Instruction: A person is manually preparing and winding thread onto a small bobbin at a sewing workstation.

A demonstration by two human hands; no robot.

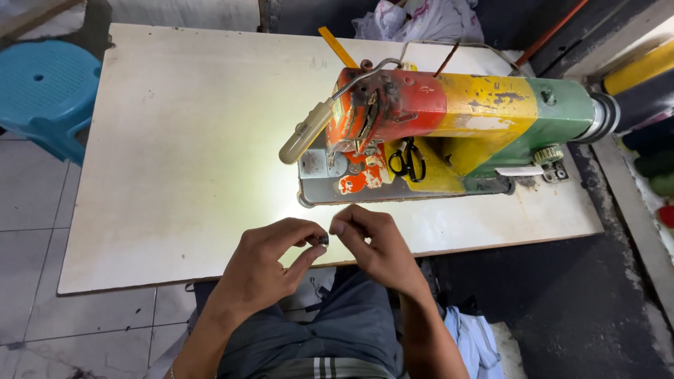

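The table [175, 140] spread wide and pale before you, and the sewing machine [449, 133], painted red, yellow and green, stood toward its right edge with the lamp [305, 133] on a bent neck lighting the bare board to its left. Black scissors [408, 160] lay on the machine's bed, and a yellow ruler [337, 46] rested near the table's far edge. A blue stool [45, 91] stood off the far left corner. At the near edge, just in front of the machine, your left hand [270, 263] pinched a small dark part [324, 241] between thumb and forefinger, and your right hand [372, 245] had its fingertips closed right beside it, touching or nearly so; I couldn't tell whether it gripped the part too. What the part was stayed too small to make out. It looked hard, light and probably smooth, so likely to slip or roll if dropped; a fingertip pinch across its sides seemed the sound hold.
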